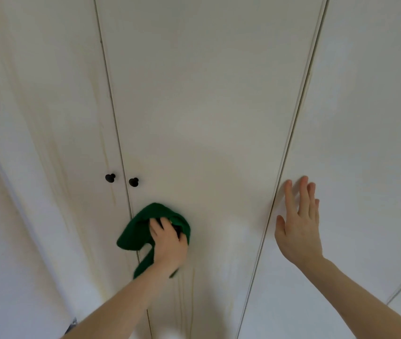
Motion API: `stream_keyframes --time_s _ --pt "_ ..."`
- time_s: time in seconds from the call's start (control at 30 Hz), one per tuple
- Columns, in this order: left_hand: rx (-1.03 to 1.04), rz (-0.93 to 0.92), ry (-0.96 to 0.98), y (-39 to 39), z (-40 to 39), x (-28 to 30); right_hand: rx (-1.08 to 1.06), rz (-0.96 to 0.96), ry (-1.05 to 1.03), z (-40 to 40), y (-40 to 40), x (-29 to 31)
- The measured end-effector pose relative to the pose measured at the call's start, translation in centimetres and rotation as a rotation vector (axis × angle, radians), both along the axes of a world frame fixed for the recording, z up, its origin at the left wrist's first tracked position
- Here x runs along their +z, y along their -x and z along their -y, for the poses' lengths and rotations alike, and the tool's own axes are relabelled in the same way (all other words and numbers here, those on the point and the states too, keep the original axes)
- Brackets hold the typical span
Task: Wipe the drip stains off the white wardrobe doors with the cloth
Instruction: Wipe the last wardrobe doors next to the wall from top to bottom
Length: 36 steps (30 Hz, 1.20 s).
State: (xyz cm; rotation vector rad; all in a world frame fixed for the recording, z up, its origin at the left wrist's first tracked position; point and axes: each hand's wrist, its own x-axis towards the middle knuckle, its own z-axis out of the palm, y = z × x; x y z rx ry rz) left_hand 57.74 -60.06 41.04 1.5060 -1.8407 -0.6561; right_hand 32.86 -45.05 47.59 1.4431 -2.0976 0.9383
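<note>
Wiping: the left hand presses a green cloth against the middle wardrobe door, just below the two knobs.
Cloth: bunched, its long axis running from upper right down to lower left, one tail hanging beneath the wrist; it straddles the seam between the left door and the middle one.
Left hand: fingers curled round the cloth, gripping it, knuckles toward the camera.
Right hand: released, fingers straight and slightly spread, pointing up; it appears to lie flat on the right door, just beside the seam, though contact is hard to confirm.
Count: three door panels, two black knobs, one cloth, two hands.
Stains: faint yellowish drip streaks run vertically below the cloth, and others down the left door.
</note>
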Motion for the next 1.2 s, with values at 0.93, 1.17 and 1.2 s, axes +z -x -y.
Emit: stream_keyframes --time_s 0.93,1.17,1.2 --pt "-0.43 0.027 0.292 -0.1 -6.1 0.0 0.098 -0.017 0.016 -1.7 -0.1 1.2" --pt "-0.163 0.008 0.132 -5.0 -0.1 1.4 0.027 -0.032 -0.075 -0.2 -0.6 -0.2" --pt "-0.134 0.039 0.102 -5.5 0.7 1.4 0.023 -0.037 -0.077 -0.1 -0.6 -0.3"
